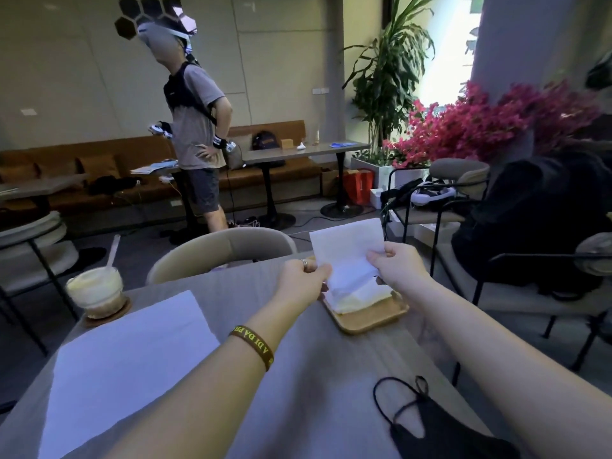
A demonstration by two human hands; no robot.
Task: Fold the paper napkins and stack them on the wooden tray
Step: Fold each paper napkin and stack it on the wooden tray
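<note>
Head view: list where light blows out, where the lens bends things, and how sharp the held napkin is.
Head view: the window at upper right is blown out white; toward the edges the lens bends things, and the pillar leans; the napkin, pinched by the left hand and right hand above the wooden tray, is fairly sharp; the white sheet looks bluish.

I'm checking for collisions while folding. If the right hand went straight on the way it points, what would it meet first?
Probably the left hand: the right hand points leftward across the napkin both pinch, with only that paper between them. Depth looks similar, though not certain.
</note>
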